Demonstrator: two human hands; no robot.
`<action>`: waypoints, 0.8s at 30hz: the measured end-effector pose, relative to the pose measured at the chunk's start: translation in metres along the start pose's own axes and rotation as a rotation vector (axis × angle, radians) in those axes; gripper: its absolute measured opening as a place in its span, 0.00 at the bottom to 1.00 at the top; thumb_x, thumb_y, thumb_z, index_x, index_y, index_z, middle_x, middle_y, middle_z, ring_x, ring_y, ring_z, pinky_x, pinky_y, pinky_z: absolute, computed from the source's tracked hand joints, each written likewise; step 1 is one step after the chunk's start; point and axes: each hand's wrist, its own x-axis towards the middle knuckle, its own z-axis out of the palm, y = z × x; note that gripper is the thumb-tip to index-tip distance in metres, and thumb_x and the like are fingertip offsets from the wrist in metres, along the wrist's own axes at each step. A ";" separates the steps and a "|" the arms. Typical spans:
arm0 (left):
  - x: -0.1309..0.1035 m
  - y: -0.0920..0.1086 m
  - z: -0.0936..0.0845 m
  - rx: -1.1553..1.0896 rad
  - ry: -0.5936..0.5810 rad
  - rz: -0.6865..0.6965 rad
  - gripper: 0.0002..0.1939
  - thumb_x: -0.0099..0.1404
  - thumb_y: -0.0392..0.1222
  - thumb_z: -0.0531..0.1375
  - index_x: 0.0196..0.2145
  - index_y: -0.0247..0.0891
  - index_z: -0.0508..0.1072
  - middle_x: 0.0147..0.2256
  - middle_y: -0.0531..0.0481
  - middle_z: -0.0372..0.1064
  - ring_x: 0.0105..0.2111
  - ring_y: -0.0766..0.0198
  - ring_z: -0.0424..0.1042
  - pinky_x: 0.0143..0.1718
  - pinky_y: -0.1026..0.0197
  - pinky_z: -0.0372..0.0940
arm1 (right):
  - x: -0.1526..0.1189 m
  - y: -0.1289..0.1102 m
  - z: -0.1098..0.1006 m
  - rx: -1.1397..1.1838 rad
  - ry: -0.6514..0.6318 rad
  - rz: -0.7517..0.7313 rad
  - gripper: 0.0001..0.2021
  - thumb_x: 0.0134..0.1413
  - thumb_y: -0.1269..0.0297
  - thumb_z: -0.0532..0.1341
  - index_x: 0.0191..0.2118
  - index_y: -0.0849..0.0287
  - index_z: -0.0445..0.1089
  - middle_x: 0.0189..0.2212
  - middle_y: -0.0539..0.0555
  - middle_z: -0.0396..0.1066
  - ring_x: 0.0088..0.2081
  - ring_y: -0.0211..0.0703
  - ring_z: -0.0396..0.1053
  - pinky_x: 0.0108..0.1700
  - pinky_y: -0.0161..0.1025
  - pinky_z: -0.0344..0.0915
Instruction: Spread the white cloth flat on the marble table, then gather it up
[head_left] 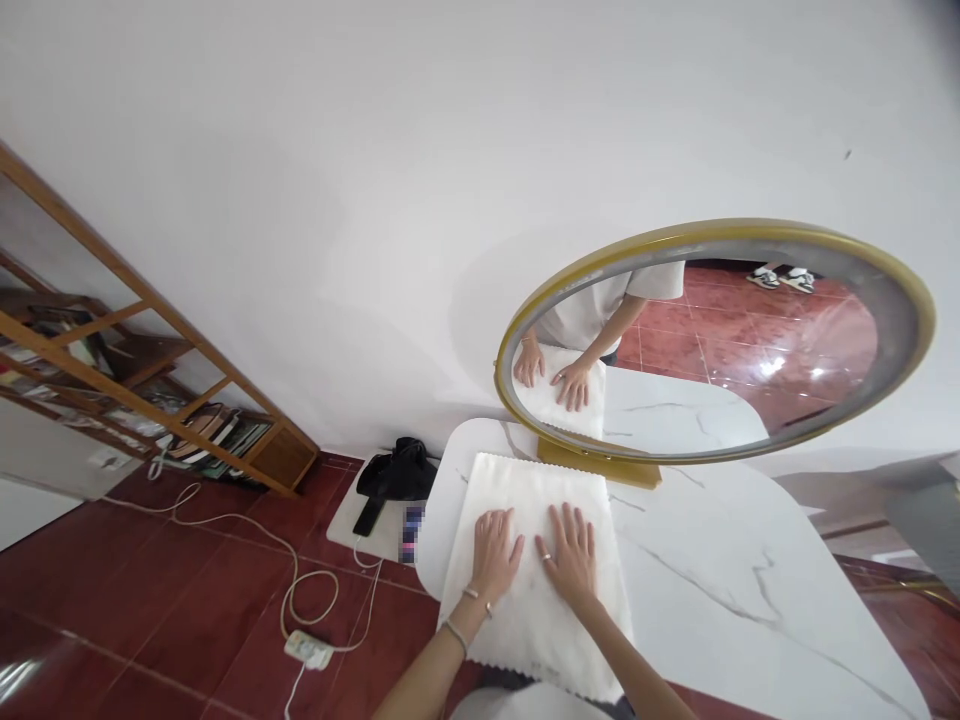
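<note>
A white cloth (536, 620) with zigzag-cut edges lies spread on the left part of a white marbled table (720, 560), its near edge hanging over toward my lap. My left hand (495, 555) rests flat on the cloth, fingers out, with bracelets at the wrist. Beside it, to the right, my right hand (571, 560) presses flat on the same cloth, fingers spread and a ring on the thumb side. Neither hand grips anything. Both hands and the cloth also appear in the gold-rimmed oval mirror (795, 340) behind.
The mirror's gold base (600, 465) stands just beyond the cloth. At left, a low white surface (345, 520) holds a black bag (397, 468) and a phone (369, 517). A power strip (308, 649) with cables lies on the red floor, near a wooden shelf (285, 455).
</note>
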 end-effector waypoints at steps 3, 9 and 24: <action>0.038 -0.012 0.003 0.006 0.003 0.000 0.25 0.68 0.47 0.49 0.62 0.40 0.56 0.58 0.40 0.59 0.60 0.51 0.56 0.59 0.44 0.54 | 0.025 -0.002 0.007 0.037 0.032 0.019 0.34 0.61 0.50 0.48 0.68 0.59 0.37 0.64 0.64 0.48 0.64 0.58 0.45 0.59 0.57 0.52; 0.085 -0.048 0.012 0.052 0.025 0.047 0.29 0.67 0.48 0.52 0.64 0.47 0.52 0.67 0.47 0.41 0.66 0.52 0.42 0.63 0.45 0.48 | 0.074 -0.019 0.023 0.000 -0.026 -0.131 0.32 0.63 0.59 0.45 0.68 0.62 0.30 0.66 0.62 0.44 0.67 0.51 0.37 0.63 0.53 0.47; 0.193 -0.120 0.011 0.124 0.044 0.031 0.25 0.67 0.49 0.52 0.61 0.47 0.59 0.64 0.49 0.49 0.64 0.52 0.49 0.62 0.48 0.50 | 0.199 -0.035 0.093 -0.032 -0.266 -0.116 0.28 0.63 0.56 0.44 0.64 0.65 0.51 0.58 0.64 0.61 0.58 0.57 0.57 0.58 0.53 0.51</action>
